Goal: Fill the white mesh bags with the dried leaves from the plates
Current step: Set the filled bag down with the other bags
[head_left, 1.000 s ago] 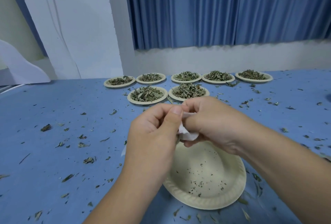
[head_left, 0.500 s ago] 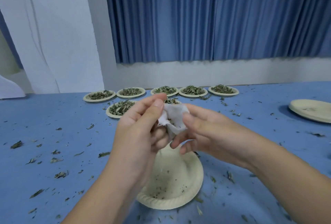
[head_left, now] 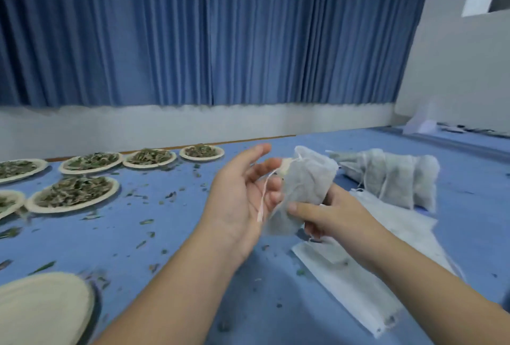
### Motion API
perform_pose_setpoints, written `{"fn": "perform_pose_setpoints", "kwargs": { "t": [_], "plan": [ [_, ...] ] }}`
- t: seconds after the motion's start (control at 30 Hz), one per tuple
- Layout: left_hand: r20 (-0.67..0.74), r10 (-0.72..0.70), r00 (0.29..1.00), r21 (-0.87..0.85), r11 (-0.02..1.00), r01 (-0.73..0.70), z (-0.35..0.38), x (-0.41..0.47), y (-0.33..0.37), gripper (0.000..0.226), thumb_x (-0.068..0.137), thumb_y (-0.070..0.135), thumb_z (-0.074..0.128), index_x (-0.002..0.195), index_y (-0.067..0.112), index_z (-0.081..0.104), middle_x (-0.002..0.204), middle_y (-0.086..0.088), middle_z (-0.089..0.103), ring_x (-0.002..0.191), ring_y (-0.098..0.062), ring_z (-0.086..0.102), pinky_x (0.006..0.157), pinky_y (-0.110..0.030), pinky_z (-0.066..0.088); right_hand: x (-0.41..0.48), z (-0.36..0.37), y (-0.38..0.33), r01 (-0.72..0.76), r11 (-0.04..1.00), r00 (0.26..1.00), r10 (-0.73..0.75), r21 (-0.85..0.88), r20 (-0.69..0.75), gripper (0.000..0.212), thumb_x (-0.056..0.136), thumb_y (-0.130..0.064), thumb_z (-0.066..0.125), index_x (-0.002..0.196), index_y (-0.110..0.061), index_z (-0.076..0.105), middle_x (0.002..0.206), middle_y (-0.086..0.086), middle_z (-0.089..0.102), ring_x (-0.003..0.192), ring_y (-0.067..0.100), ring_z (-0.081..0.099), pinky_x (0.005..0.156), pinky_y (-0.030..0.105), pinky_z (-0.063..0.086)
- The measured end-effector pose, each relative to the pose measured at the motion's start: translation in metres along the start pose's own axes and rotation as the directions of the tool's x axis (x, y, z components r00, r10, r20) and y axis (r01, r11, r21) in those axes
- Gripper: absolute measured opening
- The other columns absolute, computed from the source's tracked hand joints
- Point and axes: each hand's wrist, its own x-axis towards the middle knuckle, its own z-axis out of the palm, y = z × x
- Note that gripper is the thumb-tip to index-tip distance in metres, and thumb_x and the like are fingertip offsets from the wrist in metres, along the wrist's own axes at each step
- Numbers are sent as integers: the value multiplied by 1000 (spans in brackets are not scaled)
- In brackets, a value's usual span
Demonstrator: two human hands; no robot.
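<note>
Gripping stuffed white mesh bag (head_left: 306, 187) in right hand (head_left: 328, 215), left hand (head_left: 240, 193) open (white cord (head_left: 263, 198) dangling); could spill if tipped before cinching.

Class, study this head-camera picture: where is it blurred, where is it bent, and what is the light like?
Head view: the empty plate at lower left is smeared by motion blur; the mesh bag in the right hand is sharper; the wall edge at right leans, likely lens distortion; light soft, even, no glare.
</note>
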Motion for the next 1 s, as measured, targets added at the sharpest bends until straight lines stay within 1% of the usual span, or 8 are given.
{"fn": "perform_pose_setpoints", "kwargs": {
  "t": [0.2,0.37,0.53,0.63,0.7,0.8,0.9,1.0],
  "plan": [
    [-77,-85,993,-7,996,85,28,55,-66,13,91,14,56,97,5,63,95,-11,62,72,-23,71,56,-26,55,49,-100,30,-136,984,929,167,115,-329,17,79,-20,74,91,-10,66,67,3,64,49,16,52,47,24,43],
    [-109,-99,989,106,988,110,22,84,-88,19,92,17,57,106,7,66,96,-7,63,76,-21,71,65,-29,54,117,-146,50,-190,979,868,204,77,-452,15,81,-15,71,89,-4,65,73,10,64,47,13,53,47,22,49],
    [-140,-62,988,184,979,88,3,103,-85,19,92,18,56,105,7,66,90,-5,63,73,-20,71,66,-31,54,168,-160,92,-418,902,793,303,-111,-529,11,82,-10,67,81,-2,60,79,15,61,71,26,59,74,37,54],
    [-164,-43,985,198,977,75,-8,108,-78,16,93,18,55,100,8,66,90,-5,63,73,-19,72,64,-29,54,176,-167,106,-476,834,775,247,-280,-582,8,85,-12,64,84,-8,57,88,13,56,72,25,55,70,32,54],
    [-190,-41,981,199,977,79,-17,107,-74,16,93,18,55,99,9,66,94,-6,61,74,-20,72,64,-30,55,177,-167,107,-506,769,766,193,-390,-613,21,87,-17,62,70,-11,51,84,11,54,77,23,50,70,29,45],
    [-225,-39,974,196,977,84,-28,100,-62,17,94,18,55,102,9,66,98,-7,60,78,-22,70,66,-30,54,173,-155,97,-482,742,791,140,-467,-595,15,87,-16,59,75,-8,55,87,16,59,79,25,53,72,31,45],
    [-237,-16,971,236,969,74,-39,83,-43,18,94,20,54,103,10,66,95,-5,61,76,-20,69,64,-29,51,162,-124,79,-383,815,849,125,-435,-514,5,86,-9,58,86,-6,62,85,18,64,80,30,62,83,42,53],
    [-250,29,968,323,945,55,-55,59,-15,17,93,22,57,103,13,67,88,-1,62,67,-16,65,59,-28,47,141,-73,54,-263,934,900,148,-241,-410,5,85,-7,61,81,-5,63,77,14,63,60,25,61,67,36,55]
  ]
}}
